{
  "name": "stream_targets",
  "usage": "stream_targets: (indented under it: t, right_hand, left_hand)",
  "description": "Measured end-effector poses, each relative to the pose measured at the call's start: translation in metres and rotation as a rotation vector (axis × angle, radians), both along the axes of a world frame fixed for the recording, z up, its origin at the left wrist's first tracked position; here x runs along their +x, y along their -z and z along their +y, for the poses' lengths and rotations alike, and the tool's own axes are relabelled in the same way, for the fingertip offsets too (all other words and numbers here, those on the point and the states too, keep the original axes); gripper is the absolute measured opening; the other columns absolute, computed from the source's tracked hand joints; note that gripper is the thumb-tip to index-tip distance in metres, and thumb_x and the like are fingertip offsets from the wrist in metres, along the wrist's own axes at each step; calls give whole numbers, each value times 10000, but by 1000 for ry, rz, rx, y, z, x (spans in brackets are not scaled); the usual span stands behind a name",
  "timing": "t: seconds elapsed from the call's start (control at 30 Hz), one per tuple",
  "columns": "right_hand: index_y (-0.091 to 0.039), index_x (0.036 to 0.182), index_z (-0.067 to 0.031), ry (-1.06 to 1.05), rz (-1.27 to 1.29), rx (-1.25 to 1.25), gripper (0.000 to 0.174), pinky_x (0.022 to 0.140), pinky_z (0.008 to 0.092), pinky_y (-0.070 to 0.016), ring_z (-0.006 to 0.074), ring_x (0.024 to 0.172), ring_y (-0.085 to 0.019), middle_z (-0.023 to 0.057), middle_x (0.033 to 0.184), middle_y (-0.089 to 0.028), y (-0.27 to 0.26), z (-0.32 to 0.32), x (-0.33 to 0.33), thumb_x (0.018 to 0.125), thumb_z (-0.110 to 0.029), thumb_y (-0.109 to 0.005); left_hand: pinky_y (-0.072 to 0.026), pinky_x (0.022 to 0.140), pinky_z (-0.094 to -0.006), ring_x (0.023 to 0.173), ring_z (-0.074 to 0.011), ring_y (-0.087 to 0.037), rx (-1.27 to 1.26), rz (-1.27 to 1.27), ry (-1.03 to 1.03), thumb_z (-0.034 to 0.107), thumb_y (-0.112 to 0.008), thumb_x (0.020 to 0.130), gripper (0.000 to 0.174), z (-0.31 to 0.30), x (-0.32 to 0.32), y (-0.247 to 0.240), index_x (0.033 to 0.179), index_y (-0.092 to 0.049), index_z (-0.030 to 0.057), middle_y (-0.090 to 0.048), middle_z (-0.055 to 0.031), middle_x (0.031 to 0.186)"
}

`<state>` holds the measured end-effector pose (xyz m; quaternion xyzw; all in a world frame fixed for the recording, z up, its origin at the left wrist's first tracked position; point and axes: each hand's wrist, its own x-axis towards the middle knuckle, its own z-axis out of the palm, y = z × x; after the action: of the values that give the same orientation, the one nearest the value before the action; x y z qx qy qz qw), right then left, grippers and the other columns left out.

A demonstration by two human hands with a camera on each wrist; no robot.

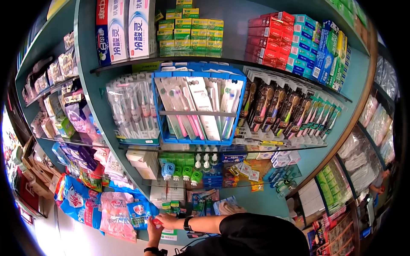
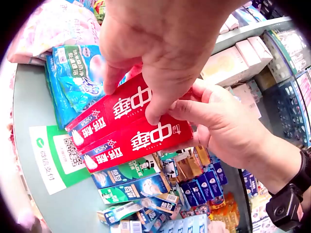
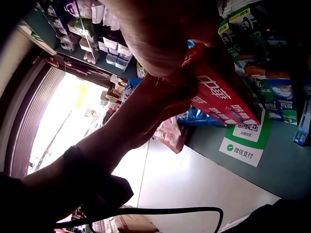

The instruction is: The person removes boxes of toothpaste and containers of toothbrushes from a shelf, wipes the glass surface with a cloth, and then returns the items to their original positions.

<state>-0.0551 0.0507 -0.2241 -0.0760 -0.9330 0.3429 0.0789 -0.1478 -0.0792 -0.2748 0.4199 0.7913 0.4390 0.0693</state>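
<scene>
Two red toothpaste boxes point(image 2: 141, 137) with white lettering lie side by side in both hands, above the counter. My left hand point(image 2: 163, 51) reaches over them from the top of the left wrist view. Its thumb presses on the printed faces and its fingers bend round the upper edge. At the boxes' right end, my right hand point(image 2: 228, 119) pinches them between thumb and fingers. The right wrist view shows the red boxes point(image 3: 214, 87) in shadow, partly covered by the hands. From the head, little red shows between the left hand point(image 1: 154, 232) and right hand point(image 1: 168, 221).
A green-and-white payment card point(image 2: 56, 158) lies on the counter point(image 3: 286, 165) near Darlie toothpaste boxes point(image 2: 129, 177). Blue detergent bags point(image 2: 77, 80) and a pink bag point(image 1: 116, 213) stand left of the hands. Shelves hold a blue toothbrush basket point(image 1: 196, 141) and toothpaste. A black cable point(image 3: 170, 210) hangs below.
</scene>
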Motion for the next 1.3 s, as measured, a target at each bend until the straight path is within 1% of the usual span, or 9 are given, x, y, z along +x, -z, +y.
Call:
stream_targets:
  t: [0.27, 0.4, 0.43, 0.57, 0.7, 0.8, 0.9, 1.1, 1.3]
  right_hand:
    - [-491, 1144, -8, 0, -69, 42, 349, 819, 476, -448, 406, 951, -563, 209, 1061, -548, 33, 0, 12, 809, -78, -558]
    - [-466, 1211, -33, -14, -135, 20, 466, 887, 434, -447, 395, 1083, -522, 206, 1158, -532, 40, 2, 8, 776, -88, -625]
    - [-460, 1190, -10, -24, -12, 49, 398, 815, 472, -450, 404, 980, -552, 217, 1075, -532, 44, 1, 10, 805, -62, -546]
    - [-406, 1283, -37, -44, -177, -58, 500, 868, 466, -442, 424, 1041, -532, 231, 1150, -502, 23, -2, 14, 804, -58, -547]
    - [-369, 1327, -57, -6, -114, 38, 562, 926, 463, -431, 428, 1133, -500, 239, 1237, -481, 45, 0, 11, 808, -99, -582]
    - [-330, 1371, -65, -58, -213, -37, 646, 941, 455, -429, 416, 1153, -497, 241, 1251, -475, 53, 9, 11, 794, -124, -617]
    - [-359, 1356, -23, -27, -328, -5, 630, 982, 438, -378, 387, 1170, -484, 231, 1228, -516, 26, 6, 16, 808, -161, -637]
    - [-331, 1378, -20, -74, -342, -26, 656, 935, 436, -413, 383, 1138, -505, 226, 1216, -528, 24, 7, 15, 818, -169, -637]
    - [-378, 1299, 16, -95, -166, 55, 601, 930, 452, -427, 400, 1144, -513, 270, 1167, -535, 38, 7, 17, 795, -183, -638]
  left_hand:
    - [-483, 872, -424, 1032, -396, -573, -130, -57, 93, 262, -848, 599, 893, 2, 10, 10, 1303, -374, -15, -555, -243, 1140]
    - [-480, 876, -426, 1032, -401, -569, -117, -84, 76, 259, -849, 596, 872, 3, 10, 10, 1284, -394, -25, -555, -248, 1140]
    - [-479, 878, -425, 1034, -402, -569, -126, -85, 69, 248, -852, 590, 874, 2, 9, 10, 1283, -395, -25, -554, -248, 1143]
    - [-470, 897, -419, 1058, -390, -559, -111, -116, 46, 166, -857, 563, 907, -4, 11, 13, 1307, -369, -9, -545, -236, 1168]
    - [-460, 911, -416, 1067, -387, -549, -63, -154, 43, 158, -855, 569, 925, -7, 15, 10, 1324, -347, -9, -533, -230, 1181]
    - [-454, 919, -419, 1074, -392, -542, -68, -168, 56, 175, -856, 580, 905, -6, 15, 6, 1315, -362, -13, -531, -228, 1186]
    - [-448, 927, -419, 1092, -395, -531, -65, -166, 58, 193, -859, 592, 880, -5, 14, 0, 1301, -382, -20, -532, -231, 1189]
    - [-457, 903, -435, 1067, -407, -523, -33, -106, 98, 151, -827, 598, 846, -7, 12, 1, 1303, -382, 12, -539, -224, 1148]
    - [-454, 904, -434, 1072, -409, -516, -79, -179, 103, 152, -828, 600, 844, -8, 13, -2, 1305, -382, 24, -540, -225, 1137]
